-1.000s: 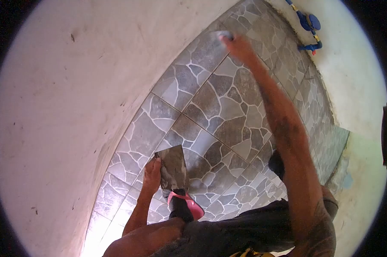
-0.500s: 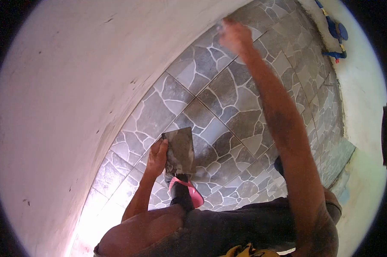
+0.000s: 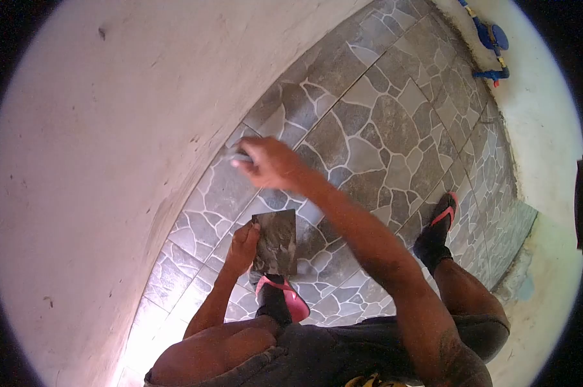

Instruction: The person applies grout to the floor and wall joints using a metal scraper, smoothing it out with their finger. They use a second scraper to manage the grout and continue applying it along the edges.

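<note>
A dark rectangular plate, smeared with grey paste, is gripped along its left edge by my left hand, thumb on top. It hovers over the floor just beyond my left foot. Farther forward, my right hand is closed around a small pale-grey piece, blurred by motion, whose kind I cannot tell. That hand is low by the joint where the white wall meets the tiled floor. The floor tiles have a grey stone pattern with white lines.
My feet, in dark socks and pink flip-flops, stand apart on the tiles. Along the right wall runs a blue pipe with a round blue fitting and a blue valve. A pale green strip lies by that wall's base.
My right hand has swept back along the wall's base from the far end, coming nearer and to the left. My right foot now shows. The plate has shifted slightly in view.
</note>
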Available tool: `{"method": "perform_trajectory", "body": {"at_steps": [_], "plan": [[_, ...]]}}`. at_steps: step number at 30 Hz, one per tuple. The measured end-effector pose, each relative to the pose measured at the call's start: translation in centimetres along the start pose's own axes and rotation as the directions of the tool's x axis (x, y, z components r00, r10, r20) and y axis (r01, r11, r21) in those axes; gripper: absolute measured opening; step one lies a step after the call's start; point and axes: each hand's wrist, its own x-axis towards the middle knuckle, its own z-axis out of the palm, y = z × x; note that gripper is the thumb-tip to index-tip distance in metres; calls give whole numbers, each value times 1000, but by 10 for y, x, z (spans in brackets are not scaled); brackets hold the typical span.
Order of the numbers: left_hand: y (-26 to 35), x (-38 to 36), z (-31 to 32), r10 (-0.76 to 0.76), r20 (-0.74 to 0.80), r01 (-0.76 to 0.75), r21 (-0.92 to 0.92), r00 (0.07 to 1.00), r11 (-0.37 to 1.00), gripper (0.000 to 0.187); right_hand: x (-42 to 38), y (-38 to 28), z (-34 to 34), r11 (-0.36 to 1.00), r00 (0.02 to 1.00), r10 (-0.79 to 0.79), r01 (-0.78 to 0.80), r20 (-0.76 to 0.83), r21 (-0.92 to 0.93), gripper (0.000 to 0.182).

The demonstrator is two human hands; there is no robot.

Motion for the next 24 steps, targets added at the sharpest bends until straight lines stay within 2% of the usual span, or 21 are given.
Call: {"method": "perform_trajectory", "body": {"at_steps": [1, 2, 3, 5, 7, 10, 11, 13, 15, 16, 20, 22, 24], "plan": [[-2, -1, -2, -14, 6, 14, 32, 1000, 999, 33, -6, 4, -16, 999, 999, 33, -33, -8, 31, 32], [8, -3, 1, -4, -4, 3, -93, 1000, 996, 34, -12, 7, -34, 988, 994, 99, -91, -55, 126, 35], [1, 2, -1, 44, -11, -45, -21, 999, 999, 35, -16, 10, -54, 966, 982, 162, -137, -97, 219, 39], [-24, 7, -8, 129, -17, -126, 127, 992, 984, 36, -25, 25, -86, 916, 914, 386, -363, -123, 170, 43], [9, 5, -9, 86, -65, -82, 57, 994, 995, 36, -39, 21, -115, 810, 819, 557, -500, -138, 306, 45], [25, 15, -10, -11, -117, -3, -125, 993, 992, 36, -58, 34, -129, 550, 724, 681, -407, -110, 729, 44], [27, 20, -11, -50, -127, 25, -196, 991, 980, 37, -63, 42, -131, 541, 734, 671, -383, -110, 749, 44], [36, 29, -13, -30, -108, 7, -201, 994, 979, 37, -67, 49, -136, 520, 752, 650, -333, -112, 787, 42], [44, 38, -15, -3, -84, -14, -203, 996, 979, 38, -71, 45, -147, 568, 717, 677, -366, -166, 737, 43], [36, 46, -15, -50, -63, 31, -283, 997, 959, 38, -71, 42, -152, 589, 699, 688, -382, -194, 712, 43], [36, 57, -10, -14, -54, -3, -308, 998, 951, 38, -57, 69, -190, 794, 716, 607, -533, -345, 292, 43], [36, 55, -9, -10, -51, -4, -264, 999, 965, 38, -35, 89, -218, 800, 705, 550, -598, -447, 41, 45], [37, 51, -6, -45, -45, 30, -297, 998, 954, 37, -6, 137, -237, 815, 698, 385, -564, -604, -132, 47]]}}
